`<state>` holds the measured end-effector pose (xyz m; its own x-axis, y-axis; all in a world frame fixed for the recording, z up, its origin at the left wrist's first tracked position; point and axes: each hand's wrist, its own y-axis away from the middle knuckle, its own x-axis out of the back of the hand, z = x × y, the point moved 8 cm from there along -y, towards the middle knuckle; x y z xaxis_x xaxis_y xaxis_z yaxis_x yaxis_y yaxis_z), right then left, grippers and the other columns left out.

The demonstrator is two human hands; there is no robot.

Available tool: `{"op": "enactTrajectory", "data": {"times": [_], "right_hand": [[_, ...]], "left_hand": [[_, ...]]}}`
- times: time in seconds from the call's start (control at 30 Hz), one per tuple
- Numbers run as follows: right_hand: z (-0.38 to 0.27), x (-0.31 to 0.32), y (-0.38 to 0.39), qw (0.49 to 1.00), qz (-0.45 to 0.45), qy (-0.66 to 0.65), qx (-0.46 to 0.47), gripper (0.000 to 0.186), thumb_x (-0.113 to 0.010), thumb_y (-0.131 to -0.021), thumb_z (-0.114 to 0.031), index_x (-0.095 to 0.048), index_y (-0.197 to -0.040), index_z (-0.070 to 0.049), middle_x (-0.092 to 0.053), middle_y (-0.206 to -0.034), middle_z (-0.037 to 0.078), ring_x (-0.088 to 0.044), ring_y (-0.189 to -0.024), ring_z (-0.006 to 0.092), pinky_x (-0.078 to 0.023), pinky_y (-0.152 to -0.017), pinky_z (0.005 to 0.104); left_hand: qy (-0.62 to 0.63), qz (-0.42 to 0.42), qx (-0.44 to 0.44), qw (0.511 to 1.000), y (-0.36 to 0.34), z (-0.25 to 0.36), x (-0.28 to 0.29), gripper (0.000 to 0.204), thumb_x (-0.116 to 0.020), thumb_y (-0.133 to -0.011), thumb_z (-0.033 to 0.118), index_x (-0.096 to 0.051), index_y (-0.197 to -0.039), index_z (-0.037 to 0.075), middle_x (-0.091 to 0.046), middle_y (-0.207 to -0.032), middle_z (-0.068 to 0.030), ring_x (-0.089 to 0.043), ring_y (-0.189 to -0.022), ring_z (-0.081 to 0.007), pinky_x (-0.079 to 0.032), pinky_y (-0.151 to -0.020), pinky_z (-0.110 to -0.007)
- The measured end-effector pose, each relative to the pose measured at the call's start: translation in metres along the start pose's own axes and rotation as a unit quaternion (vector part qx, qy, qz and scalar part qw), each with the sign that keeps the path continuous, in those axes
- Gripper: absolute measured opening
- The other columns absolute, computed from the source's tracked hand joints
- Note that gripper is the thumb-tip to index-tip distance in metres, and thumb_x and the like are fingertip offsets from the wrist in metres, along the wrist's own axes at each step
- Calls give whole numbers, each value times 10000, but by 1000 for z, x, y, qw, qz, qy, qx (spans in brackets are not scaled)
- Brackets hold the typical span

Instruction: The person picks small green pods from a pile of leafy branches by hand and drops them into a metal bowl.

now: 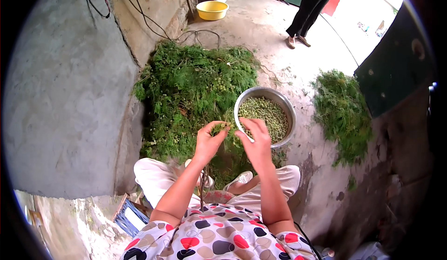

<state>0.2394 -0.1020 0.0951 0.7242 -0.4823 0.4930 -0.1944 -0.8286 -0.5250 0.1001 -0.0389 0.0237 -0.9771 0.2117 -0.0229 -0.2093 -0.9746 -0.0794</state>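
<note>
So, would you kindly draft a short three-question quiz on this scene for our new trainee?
1. True or false: the metal bowl stands to the left of the large green pile.

2. Multiple choice: what colour is the plastic basin on the floor beyond the pile?
A) Red
B) Yellow
C) Blue

3. Fill in the blank: of the person's two hands, the ____ one is nearer to the bowl.

Key:
1. False; the bowl stands to the right of the pile.
2. B, yellow.
3. Right; the right hand is at the bowl's near edge, while the left hand is over the pile.
</note>
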Motion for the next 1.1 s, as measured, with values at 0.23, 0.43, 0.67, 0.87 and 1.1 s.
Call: {"op": "enactTrajectory", "data": {"times": [0.23, 0.43, 0.67, 0.87, 1.1], "right_hand": [[-12, -17, 13, 996, 32, 9, 79, 155, -647, -730, -64, -560, -853, -27, -549, -822, 111, -540, -736, 275, -442, -646, 357], [-33, -3, 18, 989, 66, -68, 115, 244, -660, -667, -15, -515, -863, -22, -545, -842, 132, -551, -744, 264, -462, -642, 333], [13, 31, -10, 972, 121, 194, 47, 326, -553, -772, 12, -510, -1095, -4, -568, -979, 159, -535, -908, 324, -430, -805, 393], [-4, -22, 7, 998, -39, 3, 42, 207, -623, -757, -90, -600, -956, -36, -571, -877, 120, -551, -809, 287, -442, -733, 370], [-20, -27, 9, 988, 22, 90, 127, 148, -634, -731, -87, -610, -872, -46, -577, -829, 66, -560, -738, 241, -431, -650, 337]], "left_hand": [[1, 10, -14, 1000, 3, 4, 0, 139, -608, -788, 60, -622, -914, 3, -622, -793, 5, -506, -705, -32, -428, -639, -186], [24, 2, 66, 998, 0, -9, 6, 160, -615, -807, 88, -640, -946, 13, -641, -845, -3, -529, -748, -39, -444, -681, -200], [11, -30, 45, 998, 2, -6, 2, 171, -618, -805, 96, -636, -961, 27, -595, -739, 47, -458, -661, -3, -394, -610, -169], [-107, -67, -38, 991, 5, -13, -9, 228, -591, -763, 26, -597, -990, 5, -631, -860, -77, -557, -758, -110, -447, -702, -255], [-55, -78, 32, 995, 7, -16, -7, 215, -579, -772, 2, -590, -986, 13, -588, -763, -2, -507, -646, -65, -438, -589, -225]]}}
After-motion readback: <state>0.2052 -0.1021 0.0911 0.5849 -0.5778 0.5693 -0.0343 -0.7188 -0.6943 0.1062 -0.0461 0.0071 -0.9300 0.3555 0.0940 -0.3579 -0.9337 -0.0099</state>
